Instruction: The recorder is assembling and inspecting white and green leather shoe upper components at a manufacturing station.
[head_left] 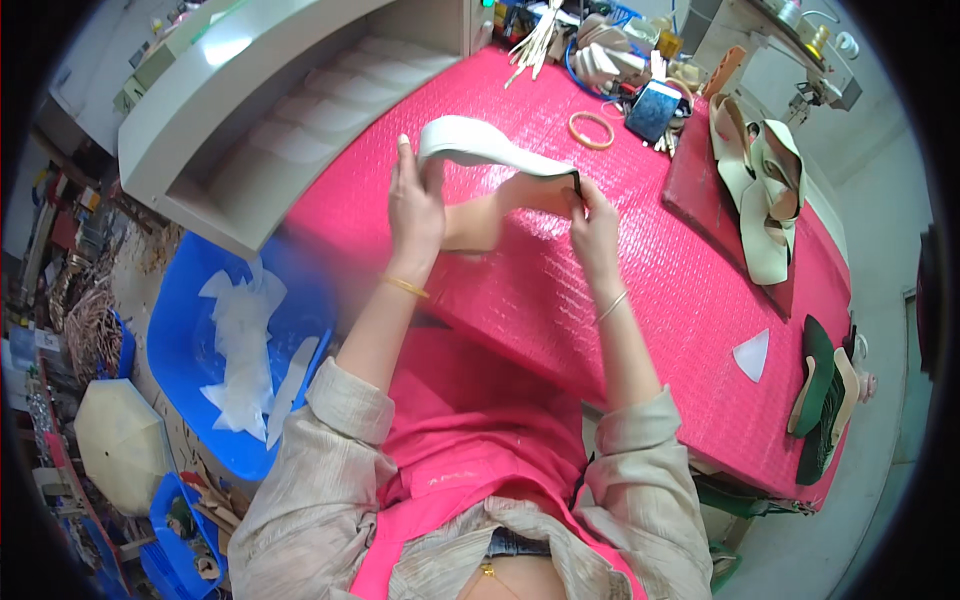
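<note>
Above the pink-covered table I hold a curved, shoe-upper-like piece (490,150), white on one face and tan on the other. My left hand (415,212) grips its looped left side, with one finger pointing up and part of the piece hidden behind the hand. At the right, my right hand (594,228) pinches the dark-edged corner between thumb and fingers. The tan part (470,224) of the piece hangs lower between both hands, its edge blurred.
A pale open-fronted machine housing (215,190) stands left; below it, a blue bin (185,345) holds white scraps. Cream shoe uppers (765,200) lie on a dark red board (690,185) at right. A tape roll (591,130) and blue container (654,108) sit at the back; green pieces (820,370) lie right.
</note>
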